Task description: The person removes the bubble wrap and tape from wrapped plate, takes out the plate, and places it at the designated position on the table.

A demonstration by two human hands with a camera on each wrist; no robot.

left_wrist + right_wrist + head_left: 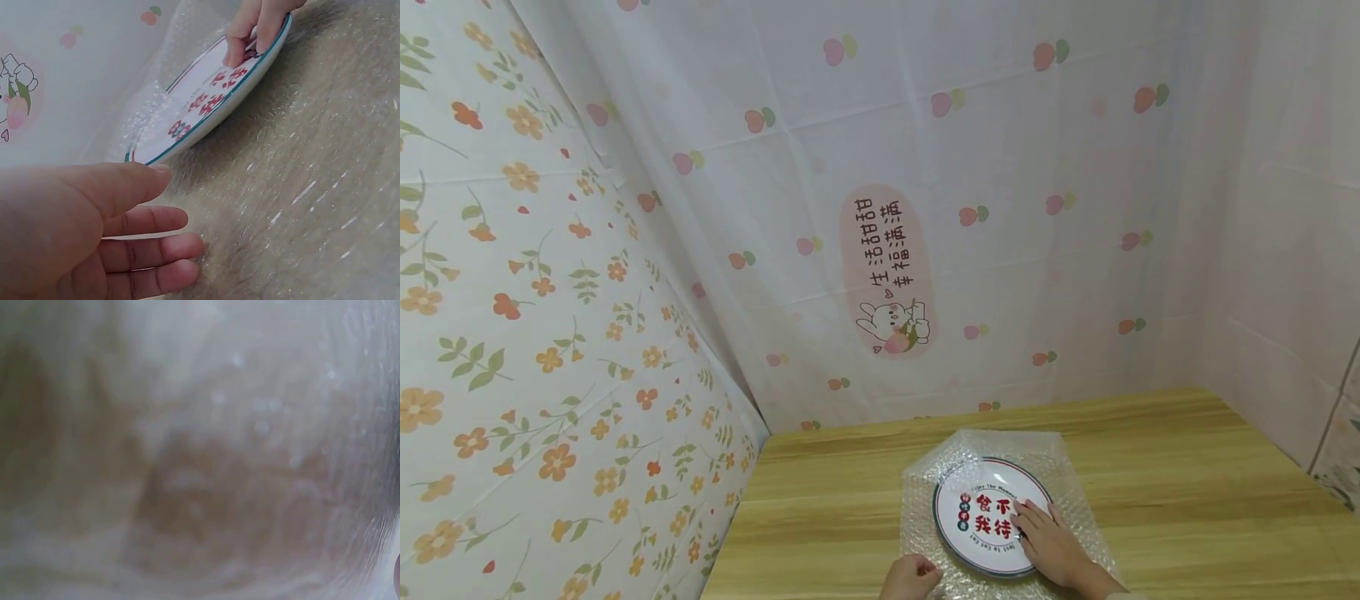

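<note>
A round white plate with a dark green rim and red printed characters lies face up on a sheet of bubble wrap. Straight fingers of my right hand rest on the right part of its face. In the left wrist view, those fingertips press on the plate near its rim. My left hand is at the front left of the wrap, thumb and fingers apart in the left wrist view, the thumb tip close to the plate's near rim. Blurred film fills the right wrist view, hiding most of that hand.
The wood-grain table extends to both sides of the wrap. Behind it hangs a pale curtain with a peach print, and a floral cloth slopes along the left. Another pale cloth bounds the right side.
</note>
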